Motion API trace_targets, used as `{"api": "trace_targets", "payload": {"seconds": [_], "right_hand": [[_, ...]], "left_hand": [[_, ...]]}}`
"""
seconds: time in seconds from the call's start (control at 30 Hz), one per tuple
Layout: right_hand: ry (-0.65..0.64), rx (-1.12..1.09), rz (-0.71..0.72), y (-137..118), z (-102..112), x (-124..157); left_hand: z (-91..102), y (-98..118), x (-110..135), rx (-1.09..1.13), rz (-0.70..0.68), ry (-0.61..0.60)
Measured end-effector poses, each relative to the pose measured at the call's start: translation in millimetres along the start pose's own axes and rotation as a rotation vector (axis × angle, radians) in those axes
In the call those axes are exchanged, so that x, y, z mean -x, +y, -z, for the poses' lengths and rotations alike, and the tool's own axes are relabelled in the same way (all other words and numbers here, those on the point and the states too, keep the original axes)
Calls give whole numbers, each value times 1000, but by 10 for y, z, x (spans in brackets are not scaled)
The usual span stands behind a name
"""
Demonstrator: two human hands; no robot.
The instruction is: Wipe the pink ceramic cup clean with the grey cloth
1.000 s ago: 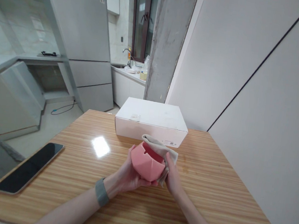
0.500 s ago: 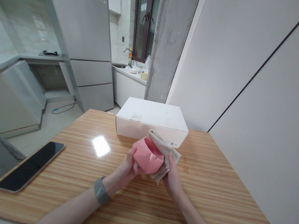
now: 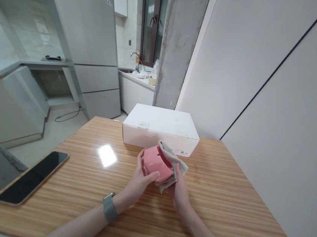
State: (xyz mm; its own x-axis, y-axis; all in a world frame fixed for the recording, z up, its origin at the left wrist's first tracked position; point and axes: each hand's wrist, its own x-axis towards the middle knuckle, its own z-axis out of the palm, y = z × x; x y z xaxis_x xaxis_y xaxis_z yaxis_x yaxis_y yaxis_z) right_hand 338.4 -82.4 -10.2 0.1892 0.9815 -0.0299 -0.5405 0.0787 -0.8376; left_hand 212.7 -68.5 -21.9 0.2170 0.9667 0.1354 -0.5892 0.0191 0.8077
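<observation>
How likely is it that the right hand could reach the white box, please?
Probably easily: only the grey cloth and pink bowl it holds lie between the right hand and the white box.

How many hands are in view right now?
2. The left hand, with a grey wristband, holds a pink faceted bowl; the right hand presses a grey cloth against the bowl. No others show.
</observation>
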Motion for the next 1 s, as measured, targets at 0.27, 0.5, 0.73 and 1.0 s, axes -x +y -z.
{"api": "trace_targets", "payload": {"seconds": [0.27,0.5,0.73,1.0], "right_hand": [[73,-72,-48,3,110,-118],[30,-70,-92,-113,139,-131],[-168,11,-83,-238,99,-99],[-151,-20,-99,-211,124,-129]], "left_hand": [[6,18,-28,181,333,-192],[15,153,-15,246,303,-254],[48,159,-5,138,318,-337],[134,167,-120,-66,115,-272]]}}
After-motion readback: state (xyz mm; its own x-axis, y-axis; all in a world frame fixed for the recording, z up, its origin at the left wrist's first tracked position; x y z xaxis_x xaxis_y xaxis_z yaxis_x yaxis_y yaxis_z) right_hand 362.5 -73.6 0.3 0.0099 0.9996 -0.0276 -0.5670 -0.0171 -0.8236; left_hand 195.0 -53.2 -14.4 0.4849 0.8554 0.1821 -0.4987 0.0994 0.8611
